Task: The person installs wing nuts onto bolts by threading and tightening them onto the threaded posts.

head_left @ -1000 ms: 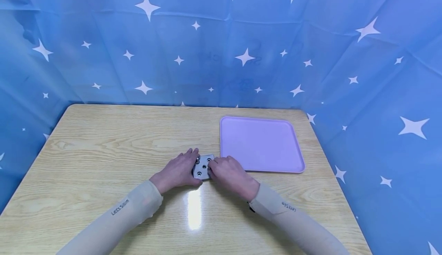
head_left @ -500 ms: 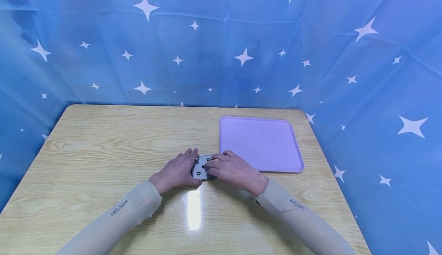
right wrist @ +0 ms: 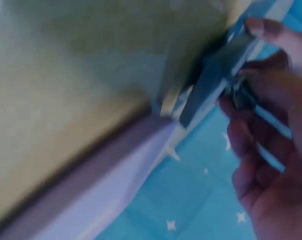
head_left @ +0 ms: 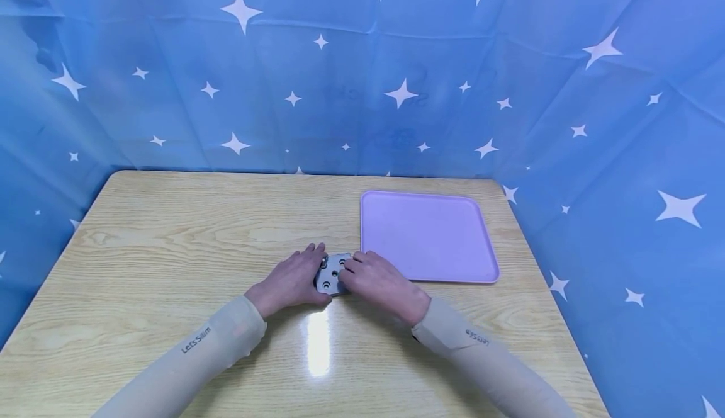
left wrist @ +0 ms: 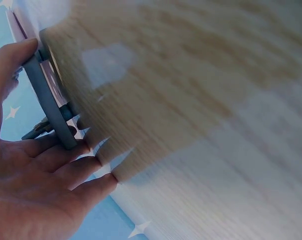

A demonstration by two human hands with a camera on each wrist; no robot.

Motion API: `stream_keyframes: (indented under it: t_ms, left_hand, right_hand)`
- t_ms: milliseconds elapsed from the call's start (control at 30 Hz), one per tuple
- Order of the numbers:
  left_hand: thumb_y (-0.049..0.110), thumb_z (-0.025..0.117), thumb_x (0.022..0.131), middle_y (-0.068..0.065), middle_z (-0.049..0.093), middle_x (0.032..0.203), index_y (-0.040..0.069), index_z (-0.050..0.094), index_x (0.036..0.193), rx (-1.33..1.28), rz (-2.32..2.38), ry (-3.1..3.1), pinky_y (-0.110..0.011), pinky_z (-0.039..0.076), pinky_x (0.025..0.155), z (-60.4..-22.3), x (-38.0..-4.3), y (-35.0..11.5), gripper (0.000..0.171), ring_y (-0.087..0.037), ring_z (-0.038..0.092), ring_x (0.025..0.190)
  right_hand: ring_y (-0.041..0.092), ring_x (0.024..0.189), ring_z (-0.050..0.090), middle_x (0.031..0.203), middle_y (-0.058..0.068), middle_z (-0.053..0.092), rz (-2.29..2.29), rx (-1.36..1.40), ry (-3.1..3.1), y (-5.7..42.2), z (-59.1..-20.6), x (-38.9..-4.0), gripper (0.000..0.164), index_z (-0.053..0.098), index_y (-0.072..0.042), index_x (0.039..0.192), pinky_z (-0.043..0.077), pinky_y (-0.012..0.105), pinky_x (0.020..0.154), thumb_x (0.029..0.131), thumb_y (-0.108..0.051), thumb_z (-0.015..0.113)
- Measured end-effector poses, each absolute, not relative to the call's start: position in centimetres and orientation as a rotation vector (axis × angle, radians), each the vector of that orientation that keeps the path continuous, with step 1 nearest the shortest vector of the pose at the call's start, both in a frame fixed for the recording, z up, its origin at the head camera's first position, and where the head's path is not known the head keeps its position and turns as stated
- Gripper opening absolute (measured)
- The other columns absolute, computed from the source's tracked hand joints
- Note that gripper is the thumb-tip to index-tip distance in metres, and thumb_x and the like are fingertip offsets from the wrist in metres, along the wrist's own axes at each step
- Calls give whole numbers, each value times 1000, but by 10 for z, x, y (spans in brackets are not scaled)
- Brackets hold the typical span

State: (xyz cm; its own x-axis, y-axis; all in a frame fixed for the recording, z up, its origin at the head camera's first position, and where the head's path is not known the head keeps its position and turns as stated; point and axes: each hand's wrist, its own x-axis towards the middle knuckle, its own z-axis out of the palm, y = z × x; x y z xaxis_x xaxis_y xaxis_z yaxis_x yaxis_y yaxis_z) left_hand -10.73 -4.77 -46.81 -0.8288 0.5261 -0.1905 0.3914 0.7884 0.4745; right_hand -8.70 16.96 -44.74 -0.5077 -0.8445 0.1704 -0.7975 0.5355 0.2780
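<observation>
A grey metal plate with several holes sits at the middle of the table, between both hands. My left hand grips its left side, thumb at the near edge and fingertips at the far one. Seen edge-on in the left wrist view, the plate stands raised off the table. A threaded bolt sticks out of it beside the left fingers. At the plate's right part, my right hand pinches a small dark bolt against the plate's face. Its fingers partly hide it.
A lilac tray lies just right of the plate, close beyond the right hand. The wooden table reaches back to a blue curtain with white stars. Light glares on the tabletop near the front.
My right hand lifted its fingers over the plate half a second ago, wrist swung outward, and has now curled back at the plate's right side. The left hand and plate stay in place.
</observation>
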Motion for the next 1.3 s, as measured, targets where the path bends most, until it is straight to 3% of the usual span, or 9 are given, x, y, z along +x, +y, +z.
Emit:
stream_keyframes:
  t_ms: [133, 267, 333, 433, 533, 700, 867, 1133, 1300]
  left_hand:
    - [44, 88, 77, -27, 39, 160, -7, 41, 154, 701, 609, 2663, -54, 33, 122, -468, -107, -47, 103, -41, 35, 150]
    - [43, 89, 77, -28, 39, 159, -8, 41, 153, 715, 613, 2670, -55, 34, 121, -468, -107, -47, 103, -42, 36, 149]
    - [43, 88, 77, -28, 40, 158, -8, 41, 153, 725, 610, 2673, -55, 35, 120, -468, -107, -48, 103, -42, 37, 148]
    - [43, 88, 78, -29, 41, 158, -8, 40, 153, 734, 605, 2675, -55, 35, 120, -467, -107, -49, 103, -42, 37, 148]
    - [43, 88, 78, -28, 42, 157, -8, 40, 153, 730, 605, 2673, -55, 34, 120, -467, -107, -49, 103, -41, 37, 148]
    - [43, 88, 77, -28, 44, 156, -7, 39, 153, 712, 612, 2670, -56, 36, 119, -466, -107, -48, 103, -42, 39, 147]
    - [43, 88, 77, -27, 44, 156, -6, 39, 154, 700, 614, 2667, -56, 36, 119, -466, -107, -47, 103, -42, 39, 147]
    - [44, 89, 77, -27, 41, 158, -6, 41, 154, 700, 618, 2665, -55, 36, 119, -467, -107, -48, 103, -41, 38, 148]
    - [45, 88, 77, -28, 41, 157, -7, 39, 154, 719, 598, 2673, -54, 35, 120, -467, -107, -47, 106, -41, 37, 149]
  right_hand:
    - [14, 72, 60, 84, 0, 69, -136, 1215, -2528, 161, -456, -81, 7, 70, -11, 88, 51, 25, 65, 88, -11, 77]
    - [15, 67, 58, 79, 2, 67, 85, 1120, -2644, 158, -458, -78, 11, 68, -8, 87, 50, 26, 60, 93, -14, 74]
    - [15, 71, 58, 85, 2, 69, 135, 1118, -2707, 160, -455, -79, 16, 70, -7, 99, 51, 28, 64, 96, -22, 74]
    - [17, 88, 61, 106, 2, 71, 111, 1204, -2772, 167, -447, -82, 39, 68, -8, 124, 54, 31, 75, 94, -32, 77]
    - [18, 108, 60, 128, -2, 68, 47, 1361, -2768, 174, -438, -87, 49, 64, -16, 137, 54, 35, 86, 93, -29, 80]
    - [15, 120, 58, 133, -12, 66, -84, 1558, -2687, 181, -430, -90, 34, 71, -24, 128, 51, 34, 89, 96, -13, 73]
    - [13, 118, 59, 129, -14, 69, -159, 1561, -2652, 181, -430, -91, 29, 73, -25, 121, 50, 33, 91, 96, -11, 71]
    - [13, 106, 62, 112, -11, 72, -201, 1461, -2600, 176, -435, -91, 18, 76, -23, 109, 50, 30, 82, 93, -15, 76]
    - [14, 86, 64, 97, -6, 71, -213, 1383, -2561, 168, -442, -90, 9, 74, -19, 98, 50, 28, 71, 90, -19, 78]
